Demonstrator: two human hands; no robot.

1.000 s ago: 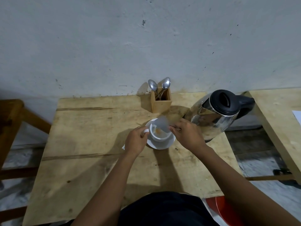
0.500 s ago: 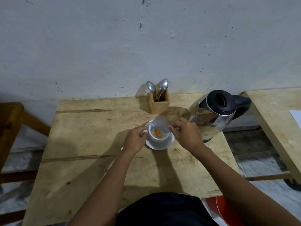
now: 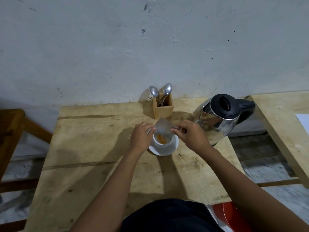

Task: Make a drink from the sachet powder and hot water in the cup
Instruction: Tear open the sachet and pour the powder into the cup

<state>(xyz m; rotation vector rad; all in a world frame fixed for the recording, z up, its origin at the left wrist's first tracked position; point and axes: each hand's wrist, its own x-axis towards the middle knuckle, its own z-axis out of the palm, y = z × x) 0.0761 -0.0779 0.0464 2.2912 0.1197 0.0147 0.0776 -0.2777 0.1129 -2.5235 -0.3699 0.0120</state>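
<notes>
A white cup [image 3: 163, 142] stands on a white saucer [image 3: 164, 150] in the middle of the wooden table [image 3: 93, 148]. Orange powder [image 3: 161, 137] lies inside the cup. Just above the cup's far rim hangs a pale, blurred sachet [image 3: 163, 127], pinched on both sides: my left hand [image 3: 141, 137] holds its left edge and my right hand [image 3: 189, 135] holds its right edge. A steel kettle [image 3: 219, 118] with a black lid and handle stands to the right of the cup, close behind my right hand.
A small wooden holder [image 3: 163, 108] with two spoons [image 3: 167, 89] stands against the wall behind the cup. A second wooden table [image 3: 284, 124] is at the right, a dark wooden chair [image 3: 10, 131] at the left, a red object [image 3: 232, 215] near my lap.
My left hand has left the cup's side and risen to take the sachet's left edge. More orange powder now lies in the cup. The sachet is held a little higher.
</notes>
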